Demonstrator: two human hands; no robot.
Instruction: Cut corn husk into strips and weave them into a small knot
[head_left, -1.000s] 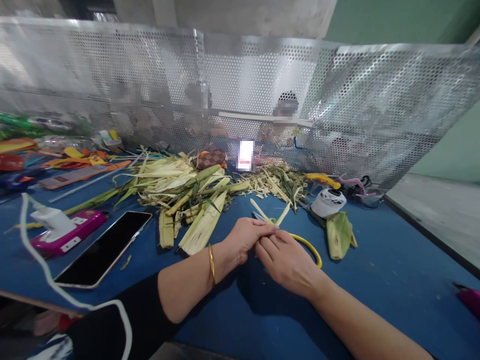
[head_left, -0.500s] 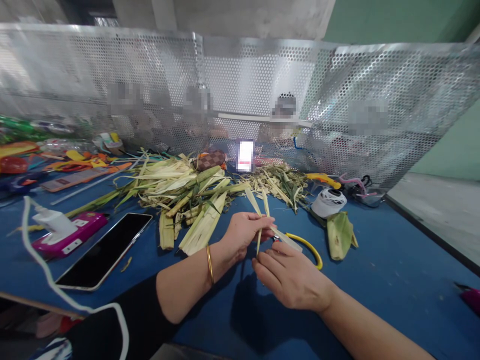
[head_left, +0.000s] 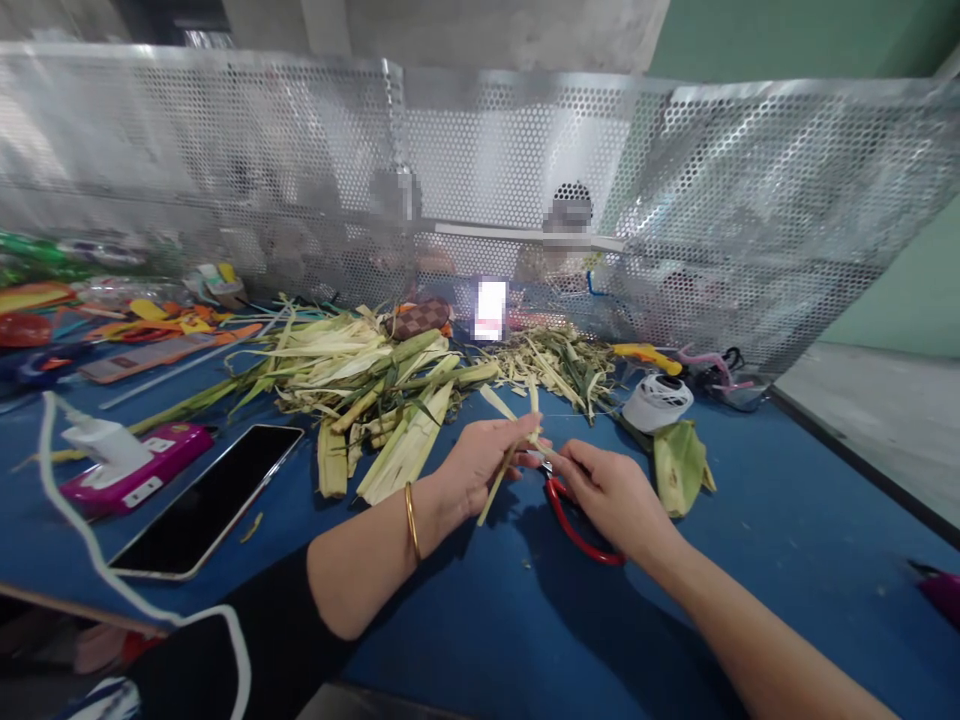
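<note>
Pale corn husk strips (head_left: 496, 487) cross one another at the fingertips of my left hand (head_left: 491, 455), which pinches them at the crossing. Some strip ends stick up past the fingers, and one hangs down toward me. My right hand (head_left: 611, 495) is closed in a pinch on a strip end just to the right; its fingertips partly cover that strip. Under the right hand lies a tool, apparently scissors, with a curved red handle (head_left: 581, 540); the rest of it is mostly hidden.
A heap of corn husks (head_left: 337, 360) and shredded scraps (head_left: 562, 360) lie beyond my hands. To the left are a phone (head_left: 210, 500) and a purple power strip (head_left: 142, 468) with a white cable. White thread (head_left: 658, 402) and a folded leaf (head_left: 679, 465) sit right. A perforated metal screen (head_left: 495, 150) stands behind.
My right hand has moved up and right, exposing the red handle and covering the yellow one. The hanging strip now slants down to the left.
</note>
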